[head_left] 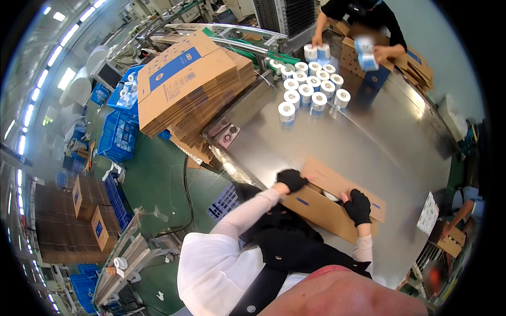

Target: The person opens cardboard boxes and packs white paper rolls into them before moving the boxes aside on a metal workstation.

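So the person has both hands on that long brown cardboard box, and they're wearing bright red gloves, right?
Not quite: they're black gloves, not bright red ones, as the head view shows. The rest is right: the left hand and the right hand are both on the long brown cardboard box.

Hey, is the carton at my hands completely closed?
No, the carton has a gap between its flaps, showing something white inside.
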